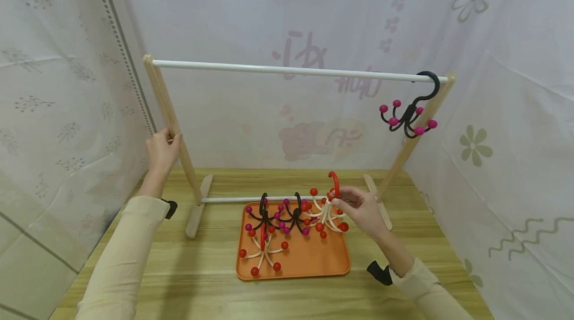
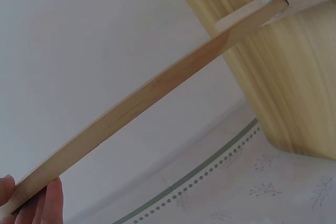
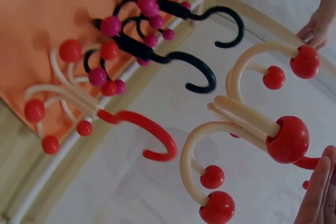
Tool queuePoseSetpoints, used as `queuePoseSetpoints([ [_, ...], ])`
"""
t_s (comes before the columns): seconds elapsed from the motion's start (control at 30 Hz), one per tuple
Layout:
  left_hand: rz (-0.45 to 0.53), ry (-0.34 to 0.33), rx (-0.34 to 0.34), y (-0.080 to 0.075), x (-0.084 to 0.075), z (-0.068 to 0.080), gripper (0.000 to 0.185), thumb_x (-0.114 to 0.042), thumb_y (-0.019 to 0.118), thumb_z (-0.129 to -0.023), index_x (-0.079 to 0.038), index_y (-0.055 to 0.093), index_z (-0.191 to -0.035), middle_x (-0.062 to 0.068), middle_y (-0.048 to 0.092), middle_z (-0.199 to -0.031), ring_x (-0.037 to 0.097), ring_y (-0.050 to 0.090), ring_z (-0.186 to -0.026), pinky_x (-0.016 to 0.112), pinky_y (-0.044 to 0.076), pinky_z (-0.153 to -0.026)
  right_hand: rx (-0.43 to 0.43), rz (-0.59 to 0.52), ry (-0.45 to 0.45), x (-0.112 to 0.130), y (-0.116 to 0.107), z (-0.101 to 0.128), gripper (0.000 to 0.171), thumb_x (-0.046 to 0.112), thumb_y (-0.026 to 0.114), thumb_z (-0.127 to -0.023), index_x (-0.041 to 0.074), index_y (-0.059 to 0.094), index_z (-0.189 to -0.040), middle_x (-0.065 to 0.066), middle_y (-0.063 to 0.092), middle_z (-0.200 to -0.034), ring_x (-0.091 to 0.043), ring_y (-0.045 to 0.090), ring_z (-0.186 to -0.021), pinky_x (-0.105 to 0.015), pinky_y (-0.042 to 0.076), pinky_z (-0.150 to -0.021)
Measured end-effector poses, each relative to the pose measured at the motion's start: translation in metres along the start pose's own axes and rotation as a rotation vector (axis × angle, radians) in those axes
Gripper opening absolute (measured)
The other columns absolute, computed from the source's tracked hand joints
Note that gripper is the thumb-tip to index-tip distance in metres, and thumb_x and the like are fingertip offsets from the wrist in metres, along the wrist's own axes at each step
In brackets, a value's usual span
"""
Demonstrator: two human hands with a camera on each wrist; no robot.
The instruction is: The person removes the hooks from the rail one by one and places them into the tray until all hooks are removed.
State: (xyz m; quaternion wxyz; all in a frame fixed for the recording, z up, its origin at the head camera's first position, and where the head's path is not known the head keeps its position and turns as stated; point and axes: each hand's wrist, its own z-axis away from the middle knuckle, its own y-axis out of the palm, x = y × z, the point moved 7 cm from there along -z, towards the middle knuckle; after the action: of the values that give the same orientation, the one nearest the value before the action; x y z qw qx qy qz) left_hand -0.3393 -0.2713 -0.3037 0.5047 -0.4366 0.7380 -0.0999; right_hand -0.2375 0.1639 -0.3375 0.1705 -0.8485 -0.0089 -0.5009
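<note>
My left hand (image 1: 167,141) grips the left wooden post (image 1: 172,125) of a tabletop rack; its fingers (image 2: 48,203) show against the post (image 2: 157,87) in the left wrist view. My right hand (image 1: 345,204) pinches a cream multi-arm hanger with red balls and a red hook (image 1: 329,204), held just above the back right corner of an orange tray (image 1: 314,260). The right wrist view shows that hanger (image 3: 252,124) close up beside my fingers (image 3: 317,192). On the tray lie two black hangers with magenta balls (image 1: 280,216) and another cream and red hanger (image 1: 263,250).
A black hanger with magenta balls (image 1: 409,113) hangs at the right end of the white rail (image 1: 287,70). The rack's right post (image 1: 405,148) and feet stand on the wooden table (image 1: 215,280). Patterned curtains close in the back and both sides.
</note>
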Motion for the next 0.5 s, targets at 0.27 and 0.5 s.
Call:
queuePoseSetpoints([
  [0.27, 0.002, 0.003, 0.004, 0.001, 0.001, 0.001, 0.025, -0.014, 0.046, -0.092, 0.007, 0.051, -0.08, 0.031, 0.057, -0.098, 0.043, 0.055, -0.091, 0.05, 0.044, -0.077, 0.02, -0.009, 0.061, -0.015, 0.012, 0.014, 0.016, -0.008, 0.058, -0.081, -0.014, 0.056, -0.096, -0.027, 0.06, -0.085, -0.02, 0.061, -0.073, -0.031, 0.051, -0.064],
  [0.5, 0.01, -0.003, 0.001, 0.0, 0.0, 0.001, 0.025, -0.014, 0.047, -0.092, 0.007, 0.051, -0.08, 0.031, 0.057, -0.099, 0.043, 0.055, -0.092, 0.05, 0.044, -0.077, 0.065, -0.039, 0.047, -0.02, 0.022, 0.023, 0.015, -0.01, 0.058, -0.079, -0.013, 0.056, -0.094, -0.026, 0.06, -0.083, -0.023, 0.061, -0.07, -0.029, 0.051, -0.058],
])
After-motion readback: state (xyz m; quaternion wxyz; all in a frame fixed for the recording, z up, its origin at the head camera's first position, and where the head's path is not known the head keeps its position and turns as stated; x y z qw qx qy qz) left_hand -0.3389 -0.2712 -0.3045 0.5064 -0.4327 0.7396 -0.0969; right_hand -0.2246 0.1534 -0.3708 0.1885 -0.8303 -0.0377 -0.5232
